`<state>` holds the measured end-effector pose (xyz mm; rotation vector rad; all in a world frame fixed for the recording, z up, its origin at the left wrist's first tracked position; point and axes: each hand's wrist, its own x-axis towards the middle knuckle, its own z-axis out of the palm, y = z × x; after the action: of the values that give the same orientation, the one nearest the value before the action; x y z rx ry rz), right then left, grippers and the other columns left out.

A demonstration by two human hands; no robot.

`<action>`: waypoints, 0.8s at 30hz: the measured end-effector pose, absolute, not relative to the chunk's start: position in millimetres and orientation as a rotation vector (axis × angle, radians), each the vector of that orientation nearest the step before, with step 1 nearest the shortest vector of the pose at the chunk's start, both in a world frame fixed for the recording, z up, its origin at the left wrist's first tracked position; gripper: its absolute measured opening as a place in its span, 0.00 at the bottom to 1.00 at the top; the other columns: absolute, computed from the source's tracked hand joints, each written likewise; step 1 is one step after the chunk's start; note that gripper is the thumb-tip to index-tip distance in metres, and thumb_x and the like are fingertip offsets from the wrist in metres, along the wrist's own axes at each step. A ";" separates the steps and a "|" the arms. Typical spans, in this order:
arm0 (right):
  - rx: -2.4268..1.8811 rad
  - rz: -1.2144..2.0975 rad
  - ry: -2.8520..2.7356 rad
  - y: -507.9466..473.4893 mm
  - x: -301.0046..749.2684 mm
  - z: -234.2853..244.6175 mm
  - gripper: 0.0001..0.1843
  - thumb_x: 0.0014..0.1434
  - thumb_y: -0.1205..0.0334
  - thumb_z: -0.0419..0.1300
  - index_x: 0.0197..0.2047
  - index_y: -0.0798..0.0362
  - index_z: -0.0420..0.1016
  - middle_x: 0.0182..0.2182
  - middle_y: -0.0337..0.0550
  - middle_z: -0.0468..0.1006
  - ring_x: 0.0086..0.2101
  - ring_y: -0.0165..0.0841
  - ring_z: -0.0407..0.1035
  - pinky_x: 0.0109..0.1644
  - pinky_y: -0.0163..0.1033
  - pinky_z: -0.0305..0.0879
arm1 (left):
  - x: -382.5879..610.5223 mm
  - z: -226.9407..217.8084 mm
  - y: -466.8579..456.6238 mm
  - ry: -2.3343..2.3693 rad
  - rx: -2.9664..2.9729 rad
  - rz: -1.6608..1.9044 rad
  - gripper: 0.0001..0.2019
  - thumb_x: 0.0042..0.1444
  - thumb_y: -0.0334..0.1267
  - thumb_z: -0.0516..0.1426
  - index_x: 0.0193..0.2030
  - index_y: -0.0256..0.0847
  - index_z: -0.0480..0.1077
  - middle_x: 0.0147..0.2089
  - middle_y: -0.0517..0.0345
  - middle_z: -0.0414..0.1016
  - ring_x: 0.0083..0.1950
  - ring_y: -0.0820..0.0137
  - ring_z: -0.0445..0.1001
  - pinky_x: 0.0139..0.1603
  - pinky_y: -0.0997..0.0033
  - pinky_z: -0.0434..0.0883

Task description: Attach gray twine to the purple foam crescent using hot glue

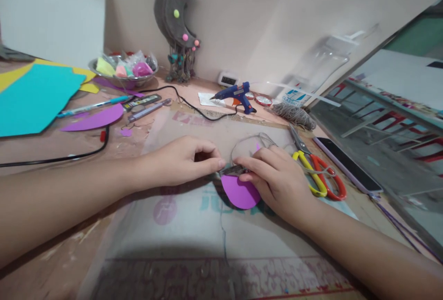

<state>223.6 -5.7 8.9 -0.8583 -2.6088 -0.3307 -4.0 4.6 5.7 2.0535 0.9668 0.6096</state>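
Observation:
A rounded purple paper piece (240, 193), with grey yarn (232, 171) wound across its upper part, lies between my hands over the printed plastic sheet. My right hand (277, 177) is closed on the paper's right side, thumb and fingers pressed on the wound yarn. At the left end of the winding, my left hand (188, 161) has thumb and index fingertip pinched together on the yarn. A loose loop of yarn runs behind my right hand, where a small purple tip also shows. Scissors (317, 175) with yellow and red handles lie just right of my right hand.
A blue glue gun (236, 94) stands at the back, its black cord (180, 94) running left. A yarn bundle (294, 115) and a phone (348, 161) lie right. Coloured paper (38, 97), pens, a purple cutout (95, 119) and a metal bowl (129, 78) occupy the left.

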 end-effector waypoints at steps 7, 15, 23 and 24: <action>-0.852 -0.356 -2.629 -5.5 224.2 8.7 0.15 0.65 0.55 0.49 0.44 0.53 0.73 0.27 0.43 0.68 0.28 0.33 0.57 0.32 0.39 0.51 | -3.9 6.4 5.0 0.989 2.052 0.582 0.14 0.58 0.43 0.50 0.29 0.38 0.69 0.25 0.63 0.66 0.29 0.74 0.64 0.30 0.76 0.59; -0.840 -0.444 -2.658 -7.4 224.2 9.5 0.12 0.63 0.57 0.52 0.44 0.52 0.73 0.27 0.42 0.69 0.29 0.33 0.57 0.33 0.40 0.50 | -4.7 6.1 5.7 0.950 1.992 0.582 0.13 0.57 0.43 0.51 0.28 0.38 0.68 0.24 0.64 0.66 0.28 0.75 0.63 0.28 0.77 0.58; -0.825 -0.457 -2.666 -7.1 224.9 9.0 0.11 0.63 0.58 0.53 0.44 0.51 0.73 0.27 0.41 0.69 0.29 0.32 0.57 0.33 0.39 0.48 | -4.6 7.2 5.6 0.956 1.986 0.561 0.13 0.57 0.43 0.51 0.28 0.38 0.69 0.25 0.64 0.67 0.29 0.75 0.64 0.29 0.76 0.58; -0.822 -0.458 -2.664 -7.0 224.9 8.8 0.11 0.63 0.57 0.53 0.44 0.51 0.73 0.26 0.41 0.69 0.29 0.32 0.57 0.33 0.39 0.48 | -4.6 7.2 5.7 0.958 1.990 0.560 0.13 0.57 0.44 0.51 0.28 0.38 0.69 0.25 0.64 0.67 0.29 0.75 0.64 0.29 0.76 0.58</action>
<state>224.9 -7.0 8.8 -0.8221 -2.6645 -0.4585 -4.6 5.7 7.2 1.9900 0.9584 0.5596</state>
